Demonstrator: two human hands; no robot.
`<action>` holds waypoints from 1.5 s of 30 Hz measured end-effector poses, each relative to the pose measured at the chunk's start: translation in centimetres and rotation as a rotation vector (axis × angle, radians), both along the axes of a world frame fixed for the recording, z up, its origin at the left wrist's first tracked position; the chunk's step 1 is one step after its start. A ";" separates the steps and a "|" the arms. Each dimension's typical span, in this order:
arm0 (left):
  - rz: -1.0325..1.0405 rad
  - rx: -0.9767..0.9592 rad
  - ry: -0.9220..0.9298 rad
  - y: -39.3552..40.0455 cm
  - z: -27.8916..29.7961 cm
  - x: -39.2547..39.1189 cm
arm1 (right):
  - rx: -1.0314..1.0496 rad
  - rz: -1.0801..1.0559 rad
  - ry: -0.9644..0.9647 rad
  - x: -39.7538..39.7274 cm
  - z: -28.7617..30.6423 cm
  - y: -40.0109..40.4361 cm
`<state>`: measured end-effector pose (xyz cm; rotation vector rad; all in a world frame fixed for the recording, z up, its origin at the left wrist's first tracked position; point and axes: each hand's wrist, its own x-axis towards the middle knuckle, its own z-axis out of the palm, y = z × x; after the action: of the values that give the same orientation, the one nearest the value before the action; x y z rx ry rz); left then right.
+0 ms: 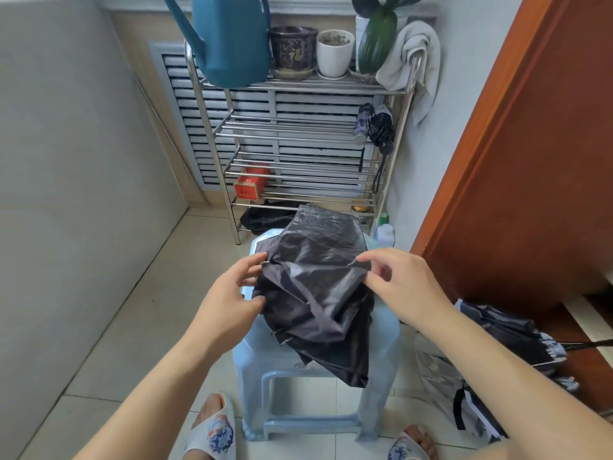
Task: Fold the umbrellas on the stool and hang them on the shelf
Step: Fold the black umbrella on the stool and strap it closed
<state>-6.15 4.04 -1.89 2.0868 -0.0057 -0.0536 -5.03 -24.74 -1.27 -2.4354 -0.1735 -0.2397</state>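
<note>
A dark umbrella (315, 293) lies crumpled on the blue stool (381, 353), near the shelf (298, 141). The left hand (232, 293) pinches its left edge; the right hand (401, 280) pinches a fold at its right. Two folded umbrellas (376, 127) hang on the shelf's right side.
</note>
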 end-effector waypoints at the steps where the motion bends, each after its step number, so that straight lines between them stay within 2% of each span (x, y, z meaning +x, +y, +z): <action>1: -0.010 -0.005 -0.006 0.0 -0.1 0.0 | 0.001 -0.025 -0.011 0.2 0.1 0.2; 4: 0.012 -0.008 -0.031 0.1 -0.3 0.2 | 0.054 -0.061 0.030 1.1 0.0 0.8; 7: 0.041 -0.064 -0.030 -0.1 -0.3 0.5 | 0.200 -0.123 0.134 2.1 -0.1 0.8; 15: 0.096 -0.210 -0.189 -0.3 0.1 0.8 | 0.236 -0.165 0.182 2.9 -0.1 0.6; 23: -0.008 0.064 -0.367 0.4 -0.1 0.0 | 0.241 -0.204 0.150 1.9 0.8 0.3; 28: 0.036 0.067 -0.338 0.0 0.0 0.1 | 0.137 -0.175 0.171 0.7 1.1 1.2; 32: 0.076 -0.045 -0.126 -0.2 -0.3 0.2 | 0.046 -0.136 0.160 0.3 1.1 1.6; 34: 0.068 -0.070 -0.034 -0.2 -0.3 0.0 | 0.220 -0.106 0.228 0.4 1.4 1.9; 36: 0.051 -0.069 -0.038 -0.3 -0.2 -0.1 | 0.465 -0.029 0.325 0.4 1.8 2.3; 40: 0.032 -0.040 -0.084 -0.3 0.2 -0.2 | 0.620 0.135 0.326 0.5 1.8 2.6; 42: 0.049 -0.025 -0.067 -0.3 0.2 0.0 | 0.785 0.052 0.209 0.6 2.6 2.1; 45: 0.048 -0.055 -0.057 -0.3 0.1 0.1 | 1.254 -0.051 0.206 0.7 4.1 0.7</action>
<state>-6.02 3.73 -1.77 2.0316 0.0089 0.0348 -4.30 -24.01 2.78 -1.2012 0.1176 -0.0660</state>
